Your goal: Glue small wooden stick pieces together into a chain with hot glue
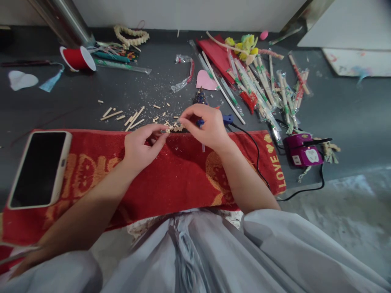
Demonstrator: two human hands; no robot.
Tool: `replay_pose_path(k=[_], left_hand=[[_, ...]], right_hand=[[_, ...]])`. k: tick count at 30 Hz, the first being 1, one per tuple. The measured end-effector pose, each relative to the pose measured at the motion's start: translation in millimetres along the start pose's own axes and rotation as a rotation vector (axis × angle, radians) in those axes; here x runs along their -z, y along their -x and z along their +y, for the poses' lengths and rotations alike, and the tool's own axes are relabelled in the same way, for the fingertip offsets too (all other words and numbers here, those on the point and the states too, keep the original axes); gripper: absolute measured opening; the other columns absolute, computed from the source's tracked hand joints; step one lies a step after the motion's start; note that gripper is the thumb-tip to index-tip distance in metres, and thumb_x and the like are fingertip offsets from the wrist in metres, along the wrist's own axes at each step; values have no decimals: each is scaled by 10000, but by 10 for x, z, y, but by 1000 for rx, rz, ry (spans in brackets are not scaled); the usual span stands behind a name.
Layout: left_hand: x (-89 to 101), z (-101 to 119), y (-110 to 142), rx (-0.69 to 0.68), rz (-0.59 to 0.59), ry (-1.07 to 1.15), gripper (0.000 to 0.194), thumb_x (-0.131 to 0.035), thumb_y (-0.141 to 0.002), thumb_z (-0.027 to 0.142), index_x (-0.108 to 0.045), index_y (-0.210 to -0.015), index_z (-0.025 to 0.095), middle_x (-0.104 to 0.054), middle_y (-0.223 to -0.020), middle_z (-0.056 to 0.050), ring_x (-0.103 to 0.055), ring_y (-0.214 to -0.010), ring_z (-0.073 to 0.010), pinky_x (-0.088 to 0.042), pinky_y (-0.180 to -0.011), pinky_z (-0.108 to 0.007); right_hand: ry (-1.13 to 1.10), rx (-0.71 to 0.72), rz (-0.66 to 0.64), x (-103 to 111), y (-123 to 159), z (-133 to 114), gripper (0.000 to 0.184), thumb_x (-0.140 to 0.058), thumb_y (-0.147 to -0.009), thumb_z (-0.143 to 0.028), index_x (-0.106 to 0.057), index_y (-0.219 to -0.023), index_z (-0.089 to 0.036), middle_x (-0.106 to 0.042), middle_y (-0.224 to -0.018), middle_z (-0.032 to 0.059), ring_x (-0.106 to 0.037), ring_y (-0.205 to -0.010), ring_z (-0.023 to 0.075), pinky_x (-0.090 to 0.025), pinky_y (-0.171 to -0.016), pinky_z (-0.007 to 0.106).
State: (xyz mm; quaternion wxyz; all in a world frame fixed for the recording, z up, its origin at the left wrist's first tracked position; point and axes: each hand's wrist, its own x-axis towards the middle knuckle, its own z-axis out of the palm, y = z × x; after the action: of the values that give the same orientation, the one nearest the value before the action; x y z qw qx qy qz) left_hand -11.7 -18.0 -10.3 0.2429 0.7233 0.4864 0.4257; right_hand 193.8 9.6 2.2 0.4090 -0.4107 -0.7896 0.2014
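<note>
My left hand [142, 146] pinches one end of a short strand of small pale wooden pieces [175, 128] above the towel's far edge. My right hand [206, 125] is closed at the strand's other end, thumb and forefinger together. Whether it grips the strand or a separate tiny piece is too small to tell. Partly hidden behind my right hand lies a blue tool [227, 119] with a black cord. Cut wooden sticks [134, 118] and crumbs are scattered beyond my left hand. Under both hands spreads a red towel [180, 175].
A phone [39, 169] lies on the towel's left end. Farther back are a red thread spool [77, 59] and a wooden-piece loop [131, 37]. To the right lie several wrapped sticks [259, 87], a pink heart [206, 80] and a purple box [304, 149] with a cord.
</note>
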Motion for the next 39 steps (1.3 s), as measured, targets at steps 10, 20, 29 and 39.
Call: replay_pose_path(k=[10, 20, 29, 39], left_hand=[[0, -12, 27, 12, -6, 6, 153, -617, -813, 248, -696, -924, 181, -676, -679, 21, -626, -563, -78, -492, -544, -170], [-2, -50, 33, 1, -8, 7, 122, -627, -798, 226, -668, -907, 191, -664, -687, 22, -594, -553, -72, -490, -540, -168], [-15, -12, 24, 8, 6, 33, 116, -629, -775, 260, -631, -866, 188, -644, -660, 23, -565, -521, -72, -474, -506, -181], [-13, -16, 26, -24, 19, 43, 102, -631, -773, 249, -619, -857, 193, -623, -648, 42, -565, -513, -63, -464, -493, -166]], right_hand=[[406, -392, 57, 381, -5, 203, 93, -567, -829, -191, -657, -853, -199, -717, -879, 66, -638, -835, 202, -470, -788, 352], [606, -479, -151, 503, 98, 233, 292, -621, -785, -212, -664, -1065, -142, -681, -1090, 160, -644, -1003, 310, -497, -936, 489], [735, -650, -268, 547, 114, 201, 506, -624, -756, -135, -572, -1254, -66, -604, -1226, 242, -570, -1181, 415, -472, -964, 536], [725, -549, -273, 490, 100, 241, 435, -632, -808, -261, -605, -1221, -127, -655, -1140, 195, -604, -1090, 364, -470, -955, 518]])
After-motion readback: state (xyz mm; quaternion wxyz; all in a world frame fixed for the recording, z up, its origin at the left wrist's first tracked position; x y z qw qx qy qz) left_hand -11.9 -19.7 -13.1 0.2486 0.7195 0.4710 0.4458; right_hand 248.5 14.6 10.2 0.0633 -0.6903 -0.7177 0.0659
